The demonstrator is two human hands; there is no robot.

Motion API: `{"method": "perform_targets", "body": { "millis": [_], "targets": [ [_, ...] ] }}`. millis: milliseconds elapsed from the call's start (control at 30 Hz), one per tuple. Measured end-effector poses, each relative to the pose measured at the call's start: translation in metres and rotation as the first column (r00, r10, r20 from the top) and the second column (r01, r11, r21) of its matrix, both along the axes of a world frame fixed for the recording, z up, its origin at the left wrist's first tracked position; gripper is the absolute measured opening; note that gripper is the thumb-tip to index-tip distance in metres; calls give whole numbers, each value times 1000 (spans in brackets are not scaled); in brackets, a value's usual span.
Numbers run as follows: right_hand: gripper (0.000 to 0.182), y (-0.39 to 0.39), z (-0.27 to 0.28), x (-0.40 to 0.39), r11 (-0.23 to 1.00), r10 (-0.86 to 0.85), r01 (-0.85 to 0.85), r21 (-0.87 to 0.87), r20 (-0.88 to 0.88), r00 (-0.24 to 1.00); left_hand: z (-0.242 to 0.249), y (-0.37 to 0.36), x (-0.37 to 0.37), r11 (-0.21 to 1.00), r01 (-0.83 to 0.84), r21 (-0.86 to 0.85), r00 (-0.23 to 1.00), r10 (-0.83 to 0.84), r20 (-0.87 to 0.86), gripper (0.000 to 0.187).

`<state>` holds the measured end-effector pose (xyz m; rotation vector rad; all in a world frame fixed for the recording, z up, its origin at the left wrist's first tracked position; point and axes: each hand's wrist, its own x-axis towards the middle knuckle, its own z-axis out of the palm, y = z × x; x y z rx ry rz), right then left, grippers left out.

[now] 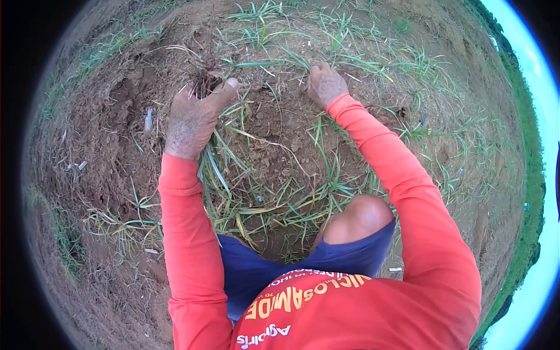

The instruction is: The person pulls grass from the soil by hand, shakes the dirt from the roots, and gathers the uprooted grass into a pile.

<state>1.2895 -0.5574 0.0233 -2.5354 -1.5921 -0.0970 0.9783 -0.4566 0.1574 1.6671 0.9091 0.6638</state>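
Note:
My left hand [192, 119] is closed round a bunch of pulled grassy plants. Their soil-covered brown roots [205, 83] stick up beyond the thumb, and long green and yellowing leaves [216, 169] hang beneath the wrist. Further right, my right hand [326, 86] reaches down to the soil with its fingers curled together at the base of a green grassy tuft [296, 58]. The fingertips are partly hidden, but the leaves run into them. Loose brown soil [274, 122] lies between the two hands.
Rows of thin green plants [262, 29] grow ahead of me. More leafy clumps [280, 210] lie before my bent knee [364, 219]. Dug-up soil [116, 146] and a pale dry scrap [148, 120] are on the left. Green vegetation [525, 233] borders the field at right.

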Motion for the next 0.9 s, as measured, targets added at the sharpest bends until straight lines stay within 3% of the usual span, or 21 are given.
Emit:
{"method": "perform_targets", "body": {
  "millis": [67,167,233,367,467,533,600,667,767,833,900],
  "targets": [
    [36,-1,5,-4,996,-76,75,-57,-17,997,-3,7,-6,996,24,86,999,-21,-35,32],
    [36,13,38,6,921,-238,161,-354,-184,954,-11,14,-15,962,85,260,996,-74,-51,26],
    [38,15,28,10,942,-236,168,-292,-215,948,-10,16,-17,939,109,327,992,-81,-100,23],
    [40,19,24,30,925,-195,118,-362,-184,963,3,8,-15,980,32,197,999,-24,-43,30],
    [39,18,1,59,948,-227,164,-272,-223,948,9,7,-20,987,-21,158,1000,24,-17,37],
    [35,16,-5,79,959,-42,5,-284,-124,991,5,12,-22,992,-6,124,1000,6,2,40],
    [34,0,69,51,973,-114,55,-222,-262,958,4,16,-24,996,16,92,999,-13,-39,38],
    [35,-11,98,59,979,-97,28,-201,-343,934,3,19,-23,998,22,64,997,-18,-73,39],
    [36,-26,134,54,995,-68,29,-91,-454,888,-6,19,-17,991,35,129,999,-32,-26,40],
    [33,-36,145,45,998,22,13,56,-589,808,-32,31,-17,895,154,419,987,-117,-113,33],
    [34,-34,121,58,993,-116,97,-67,-692,712,-37,34,-12,818,249,519,961,-141,-238,31]
  ]
}}
